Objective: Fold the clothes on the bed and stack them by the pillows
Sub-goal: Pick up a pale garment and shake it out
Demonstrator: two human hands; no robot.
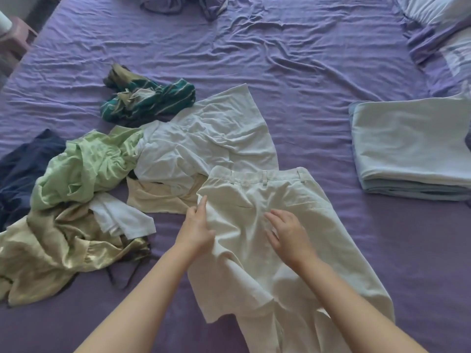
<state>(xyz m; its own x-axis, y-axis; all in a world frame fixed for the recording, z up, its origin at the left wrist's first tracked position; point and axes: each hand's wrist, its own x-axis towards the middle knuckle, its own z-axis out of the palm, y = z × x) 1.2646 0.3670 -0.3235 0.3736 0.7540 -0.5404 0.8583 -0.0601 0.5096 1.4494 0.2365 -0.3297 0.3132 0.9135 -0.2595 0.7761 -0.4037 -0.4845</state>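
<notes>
Cream trousers [300, 200] lie spread on the purple bed sheet [280, 59], waistband away from me. My left hand [197, 229] rests at their left edge, fingers pointing up along the seam. My right hand [288, 234] lies flat on the seat of the trousers, fingers straight and spread. To the left is a heap of unfolded clothes: a white garment [204, 143], a light green top [84, 166], a shiny olive piece [51, 248], a navy item [23, 166] and a teal striped shirt [150, 98]. A folded pale blue stack [413, 149] sits at the right.
Pillows [443, 24] lie at the far right corner, near the folded stack. A crumpled purple cover [183, 3] sits at the far edge of the bed. A pink stool [15, 39] stands beyond the bed's left side.
</notes>
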